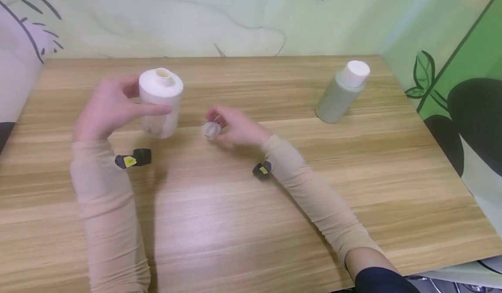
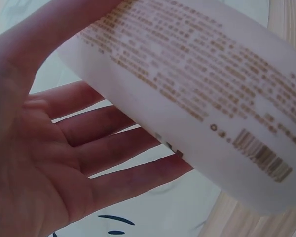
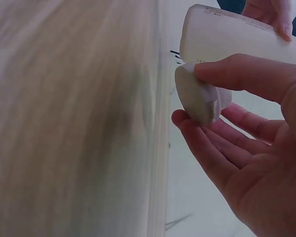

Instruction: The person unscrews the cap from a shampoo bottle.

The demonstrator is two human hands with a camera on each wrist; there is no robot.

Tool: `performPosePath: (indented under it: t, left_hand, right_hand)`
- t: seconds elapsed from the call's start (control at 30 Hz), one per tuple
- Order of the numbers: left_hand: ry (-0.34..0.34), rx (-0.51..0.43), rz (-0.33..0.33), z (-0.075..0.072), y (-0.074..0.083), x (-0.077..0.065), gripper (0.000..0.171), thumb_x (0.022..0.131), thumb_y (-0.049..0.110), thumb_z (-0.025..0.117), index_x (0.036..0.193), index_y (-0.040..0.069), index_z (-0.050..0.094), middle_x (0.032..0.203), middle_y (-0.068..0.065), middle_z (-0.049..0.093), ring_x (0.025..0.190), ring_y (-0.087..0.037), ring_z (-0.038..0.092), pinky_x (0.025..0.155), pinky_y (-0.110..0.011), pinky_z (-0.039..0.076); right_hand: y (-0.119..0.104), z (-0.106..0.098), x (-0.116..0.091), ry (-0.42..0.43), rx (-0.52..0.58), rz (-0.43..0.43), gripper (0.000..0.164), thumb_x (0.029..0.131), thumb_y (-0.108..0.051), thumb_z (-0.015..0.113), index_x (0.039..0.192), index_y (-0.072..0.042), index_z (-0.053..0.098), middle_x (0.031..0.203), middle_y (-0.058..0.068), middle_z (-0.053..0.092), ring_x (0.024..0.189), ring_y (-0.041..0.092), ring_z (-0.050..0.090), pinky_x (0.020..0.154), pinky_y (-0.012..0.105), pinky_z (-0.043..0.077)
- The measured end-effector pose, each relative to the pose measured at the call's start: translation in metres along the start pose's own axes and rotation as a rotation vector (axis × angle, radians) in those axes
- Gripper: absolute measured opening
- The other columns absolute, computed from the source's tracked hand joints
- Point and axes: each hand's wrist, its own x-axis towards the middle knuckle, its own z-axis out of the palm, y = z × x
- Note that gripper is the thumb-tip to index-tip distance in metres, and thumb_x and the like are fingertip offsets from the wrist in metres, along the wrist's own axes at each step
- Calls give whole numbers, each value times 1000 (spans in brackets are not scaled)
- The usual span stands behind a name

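Observation:
My left hand [image 1: 107,107] grips a white bottle [image 1: 161,92] around its side, thumb across the front. The bottle's neck is uncapped and points up, its round opening facing the head view. Brown print and a barcode [image 2: 264,154] cover the bottle's side in the left wrist view. To the right of the bottle, my right hand [image 1: 243,127] pinches a small whitish cap [image 1: 211,130] between thumb and fingers, low over the table. The right wrist view shows this cap [image 3: 196,96] as a flat disc with a narrower part behind it.
A grey-green bottle [image 1: 336,97] with a white cap [image 1: 357,73] stands toward the back right of the wooden table [image 1: 235,223]. Behind the table rises a wall [image 1: 176,18] with painted leaves and dark shapes. The table's right edge slants toward the front corner.

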Motion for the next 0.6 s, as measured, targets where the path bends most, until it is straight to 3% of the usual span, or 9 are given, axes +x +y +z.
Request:
performPosePath:
  t: [0.37, 0.6]
  left_hand:
    - [-76, 36, -27, -4, -6, 2, 89, 65, 53, 85, 141, 24, 50, 144, -10, 52, 135, -33, 46, 109, -63, 30]
    - [-106, 57, -7, -5, -14, 3, 89, 66, 49, 85, 143, 22, 48, 143, -11, 53, 134, -34, 47, 107, -62, 32]
  right_hand:
    - [0, 6, 0, -20, -116, 8, 51, 80, -4, 72, 127, -3, 52, 122, 10, 61, 115, 21, 56, 102, 31, 46]
    - [0, 7, 2, -67, -186, 26, 52, 79, -5, 73, 127, -5, 51, 121, 9, 61, 114, 22, 56, 103, 32, 45]
